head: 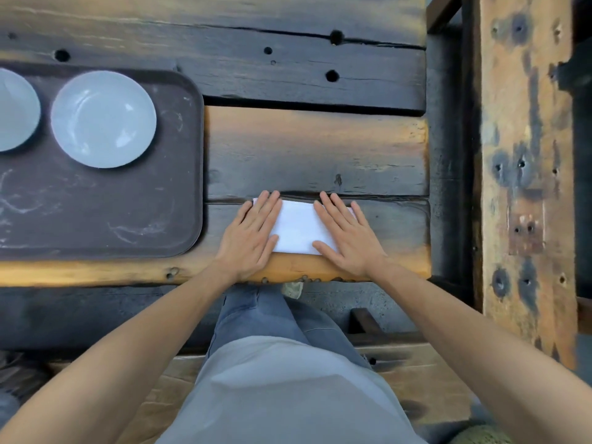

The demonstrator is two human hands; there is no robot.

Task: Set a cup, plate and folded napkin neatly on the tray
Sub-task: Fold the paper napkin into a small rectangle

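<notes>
Seen from above, standing at the near edge of a heavy table [314,145] of rough planks, dark-stained and worn through to orange-brown in broad bands. Pitted with round bolt holes, split by long cracks and by gaps between the boards. Row of small knots or studs along the near edge, just under the wrists.

Left hand [253,235] flat, fingers spread, palm down on the left end of a white folded napkin [296,227]; not gripping, only pressing. Right hand [347,237] likewise flat and spread on the napkin's right end, thumb laid across its near right corner. Napkin lying on the bare wood between and under both hands, a wide rectangle, its far edge along a crack between planks.

Left of the left hand, close beside it but not touching, a dark brown tray [153,225] with rounded corners, scuffed with pale marks. Far left of the hands, on the tray's far half, a pale round plate [104,118]. Further left, cut by the frame edge, another pale round piece [16,110]; cup or dish cannot be told.

Right of the right hand, past the table's end, a weathered upright timber [525,174], peeling, spotted with dark holes. Below the hands, jeans [256,315] and a grey shirt [288,395], over wooden boards.
</notes>
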